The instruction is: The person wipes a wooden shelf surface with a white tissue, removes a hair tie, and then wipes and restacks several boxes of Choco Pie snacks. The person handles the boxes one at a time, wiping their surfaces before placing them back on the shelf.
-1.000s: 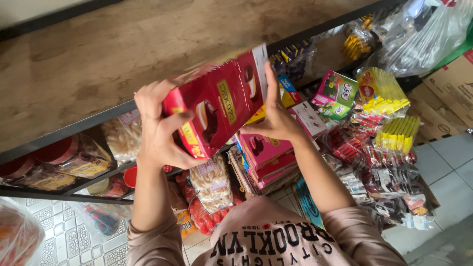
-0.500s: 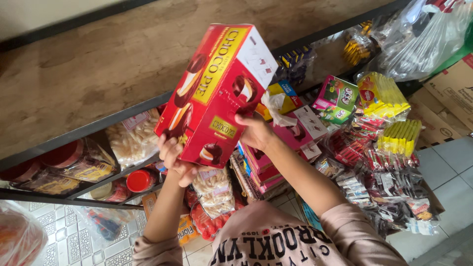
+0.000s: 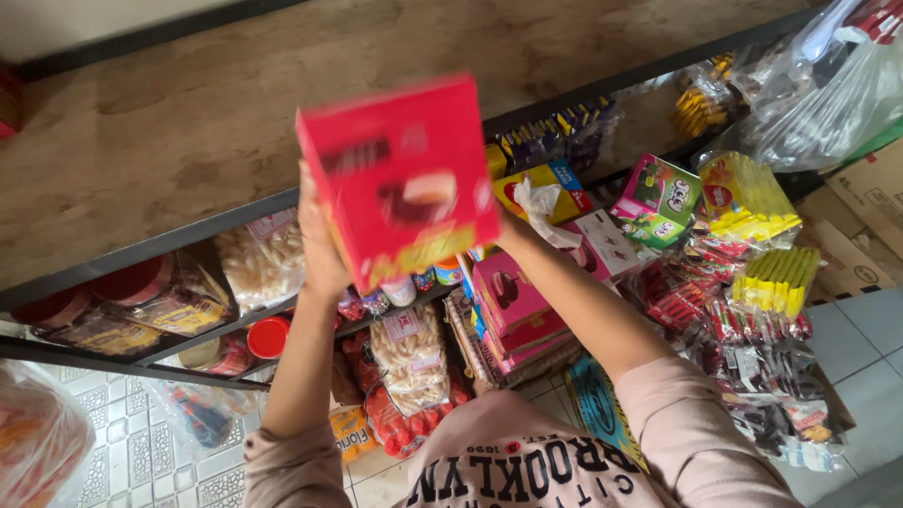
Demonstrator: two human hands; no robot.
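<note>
I hold a large red snack box [image 3: 400, 179] up in front of the wooden shelf top [image 3: 188, 122], its picture side facing me, blurred by motion. My left hand [image 3: 322, 246] grips its left edge. My right hand [image 3: 511, 230] is mostly hidden behind the box's right lower corner and supports it there. Below the box lies a stack of pink and red boxes [image 3: 513, 306] on the lower shelf level.
Bags of crackers [image 3: 261, 263] and jars with red lids [image 3: 267, 337] fill the shelf at left. Hanging snack strips, a yellow packet [image 3: 743, 199] and a green box [image 3: 658, 199] crowd the right. Cardboard cartons [image 3: 870, 221] stand far right. The floor is tiled.
The red box has been lifted from chest height and turned, from tilted on its side to its flat face toward me. Both hands rose with it.
</note>
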